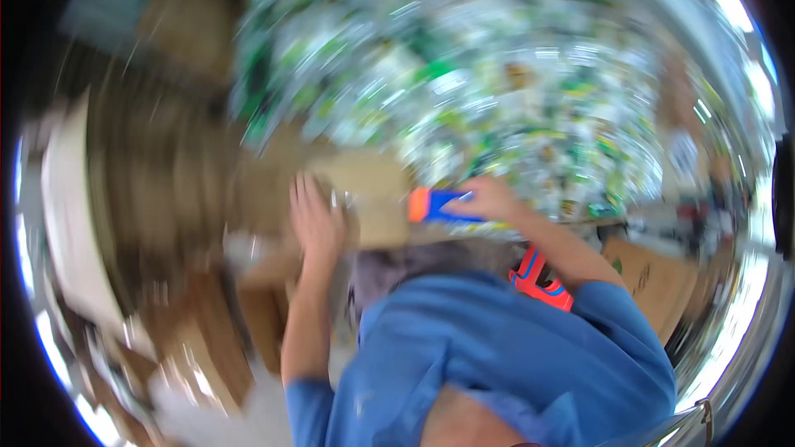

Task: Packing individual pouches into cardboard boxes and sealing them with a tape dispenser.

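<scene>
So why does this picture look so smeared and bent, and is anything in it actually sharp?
In the head view, motion blur streaks nearly everything: the green and white packages smear into arcs. The fisheye lens curves the edges, and bright glare runs along the right rim. The left hand on the cardboard box and the right hand gripping an orange and blue tool are only slightly clearer.

your left hand (315,219) reaches forward, fingers spread flat, forearm bare. your right hand (489,199) reaches forward too, fingers curled closed, blue sleeve at the elbow.
</scene>
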Demonstrator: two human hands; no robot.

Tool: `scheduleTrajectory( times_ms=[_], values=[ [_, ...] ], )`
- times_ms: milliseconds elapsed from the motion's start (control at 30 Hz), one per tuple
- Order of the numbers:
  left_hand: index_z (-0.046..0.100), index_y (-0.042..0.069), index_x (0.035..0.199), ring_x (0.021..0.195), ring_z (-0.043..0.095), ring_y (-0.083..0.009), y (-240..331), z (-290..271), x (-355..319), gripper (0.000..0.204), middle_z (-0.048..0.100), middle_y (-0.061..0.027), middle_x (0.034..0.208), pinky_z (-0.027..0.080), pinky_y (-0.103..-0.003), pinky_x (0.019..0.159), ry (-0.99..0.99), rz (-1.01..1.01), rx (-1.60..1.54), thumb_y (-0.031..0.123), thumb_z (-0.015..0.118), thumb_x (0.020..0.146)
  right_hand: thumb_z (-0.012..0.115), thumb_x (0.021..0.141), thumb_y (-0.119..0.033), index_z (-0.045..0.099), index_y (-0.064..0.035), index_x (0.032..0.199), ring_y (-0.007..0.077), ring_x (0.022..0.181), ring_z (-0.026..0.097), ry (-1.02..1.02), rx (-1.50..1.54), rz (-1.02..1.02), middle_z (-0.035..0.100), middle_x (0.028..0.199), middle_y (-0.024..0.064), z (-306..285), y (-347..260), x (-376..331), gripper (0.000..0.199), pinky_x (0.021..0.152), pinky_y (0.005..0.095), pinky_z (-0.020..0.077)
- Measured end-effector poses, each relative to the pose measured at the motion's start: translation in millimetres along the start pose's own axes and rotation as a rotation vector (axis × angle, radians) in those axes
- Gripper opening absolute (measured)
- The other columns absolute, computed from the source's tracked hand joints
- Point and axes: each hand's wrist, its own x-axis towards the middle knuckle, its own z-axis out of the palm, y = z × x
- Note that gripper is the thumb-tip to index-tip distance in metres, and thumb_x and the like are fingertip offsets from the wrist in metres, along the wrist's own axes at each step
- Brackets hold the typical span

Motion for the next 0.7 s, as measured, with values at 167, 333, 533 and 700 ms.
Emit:
scheduleTrajectory(
  times_ms=[167,333,533,700],
  values=[
    [0.031,-0.007,0.145,0.140,0.030,-0.0412,55,16,-52,0.082,0.034,-0.0252,0.150,0.022,-0.054,0.115,-0.345,0.606,0.214,0.047,0.054,0.088,0.062,0.077,-0.061,0.071,-0.0044,0.076,0.0387,0.071,0.064,-0.076,-0.094,-0.322,0.066,0.071,0.0192,20,10,24,0.058,0.065,0.0462,0.0515],
    [0.028,-0.007,0.146,0.142,0.026,-0.0423,72,42,-41,0.084,0.031,-0.0275,0.150,0.018,-0.054,0.116,-0.334,0.697,0.243,0.045,0.055,0.086,0.065,0.071,-0.055,0.072,-0.0001,0.075,0.0357,0.070,0.068,-0.027,-0.190,-0.053,0.068,0.072,0.0197,-24,31,-26,0.056,0.065,0.0465,0.0545],
    [0.039,-0.007,0.140,0.137,0.034,-0.0404,71,49,-40,0.076,0.040,-0.0236,0.145,0.025,-0.055,0.113,-0.205,0.894,0.271,0.040,0.058,0.083,0.064,0.070,-0.032,0.076,-0.0063,0.083,0.0335,0.080,0.071,0.037,-0.224,-0.026,0.072,0.082,0.0172,11,-27,-14,0.031,0.067,0.0446,0.0561],
    [0.057,-0.006,0.115,0.127,0.044,-0.0399,52,69,-17,0.054,0.054,-0.0232,0.126,0.029,-0.053,0.111,-0.328,1.116,0.283,0.034,0.058,0.079,0.064,0.072,-0.026,0.076,-0.0070,0.089,0.0331,0.086,0.070,0.084,-0.120,0.028,0.073,0.091,0.0148,47,-40,19,0.028,0.070,0.0444,0.0562]
  ],
)
